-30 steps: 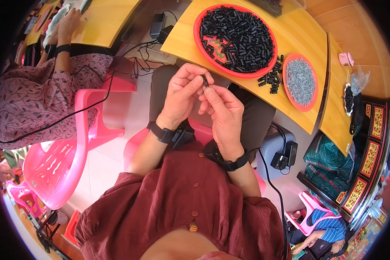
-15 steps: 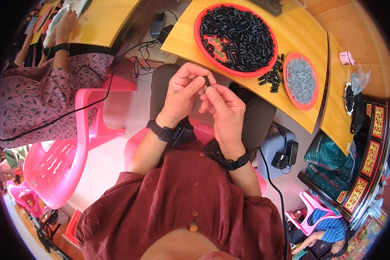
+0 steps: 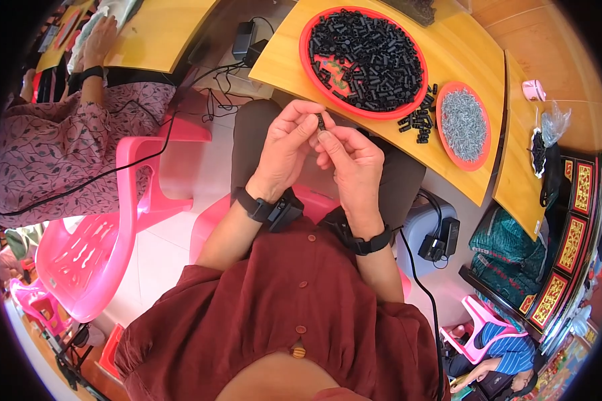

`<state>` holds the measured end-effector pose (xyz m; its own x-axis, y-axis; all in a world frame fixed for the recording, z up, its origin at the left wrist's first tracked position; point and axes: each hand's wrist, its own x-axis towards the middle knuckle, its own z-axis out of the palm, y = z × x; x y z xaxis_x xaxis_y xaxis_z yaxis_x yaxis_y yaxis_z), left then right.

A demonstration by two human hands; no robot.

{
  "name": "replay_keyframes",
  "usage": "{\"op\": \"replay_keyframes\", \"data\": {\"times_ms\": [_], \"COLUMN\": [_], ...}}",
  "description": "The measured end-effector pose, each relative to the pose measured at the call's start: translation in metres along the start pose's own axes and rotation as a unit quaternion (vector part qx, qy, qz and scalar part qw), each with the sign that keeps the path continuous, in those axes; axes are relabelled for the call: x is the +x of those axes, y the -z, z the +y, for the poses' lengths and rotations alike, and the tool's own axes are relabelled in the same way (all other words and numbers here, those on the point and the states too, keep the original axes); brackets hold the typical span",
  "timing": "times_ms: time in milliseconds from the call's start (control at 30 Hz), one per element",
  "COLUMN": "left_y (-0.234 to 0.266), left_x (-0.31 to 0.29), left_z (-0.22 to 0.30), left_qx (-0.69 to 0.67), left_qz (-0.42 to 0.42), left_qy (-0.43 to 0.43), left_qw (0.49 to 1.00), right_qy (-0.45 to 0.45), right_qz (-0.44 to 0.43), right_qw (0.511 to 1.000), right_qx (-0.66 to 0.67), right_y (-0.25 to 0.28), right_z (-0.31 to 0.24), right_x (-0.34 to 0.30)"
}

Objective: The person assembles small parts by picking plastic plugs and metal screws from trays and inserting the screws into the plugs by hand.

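Left hand: yours (image 3: pixel 284 147) had thumb and fingers pinched on one end of that tiny bit
Right hand: yours (image 3: pixel 358 160) was pinched onto the lower end, fingers curled in
Small dark tube-like piece (image 3: pixel 320 121): up between your fingertips, over your lap, just off the table edge; tips hid most of it
Big round red plastic tray (image 3: pixel 381 115): sat on the yellow wooden table (image 3: pixel 284 63), loaded with short black tubular parts (image 3: pixel 368 60)
Strays: a few loose black parts (image 3: pixel 418 123) lay between the trays
Smaller oval-looking orange-red tray (image 3: pixel 441 127): right of those, full of thin silvery metal bits (image 3: pixel 465 127)
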<state>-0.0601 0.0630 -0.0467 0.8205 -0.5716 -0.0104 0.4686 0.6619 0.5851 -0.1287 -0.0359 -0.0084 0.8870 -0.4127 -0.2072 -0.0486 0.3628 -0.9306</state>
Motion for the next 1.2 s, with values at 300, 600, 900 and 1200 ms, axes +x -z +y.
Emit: {"op": "replay_keyframes", "data": {"times_ms": [300, 600, 900, 1200], "left_y": [0.000, -0.004, -0.010, -0.012], "left_x": [0.001, 0.000, -0.005, -0.005], "left_z": [0.001, 0.000, 0.007, 0.001], "left_qx": [0.037, 0.003, -0.020, 0.178], "left_qz": [-0.020, -0.019, -0.088, -0.127], "left_qy": [0.072, 0.133, 0.256, 0.352], "left_qw": [0.997, 0.991, 0.963, 0.910], "right_qy": [0.162, 0.329, 0.294, 0.297], "right_qz": [0.026, -0.037, -0.074, -0.151], "right_qw": [0.955, 0.867, 0.866, 0.725], "right_qx": [-0.248, -0.373, -0.398, -0.602], "right_y": [0.019, 0.027, 0.040, 0.065], "right_z": [-0.005, -0.003, -0.017, -0.037], "right_x": [0.007, 0.010, -0.001, -0.008]}}
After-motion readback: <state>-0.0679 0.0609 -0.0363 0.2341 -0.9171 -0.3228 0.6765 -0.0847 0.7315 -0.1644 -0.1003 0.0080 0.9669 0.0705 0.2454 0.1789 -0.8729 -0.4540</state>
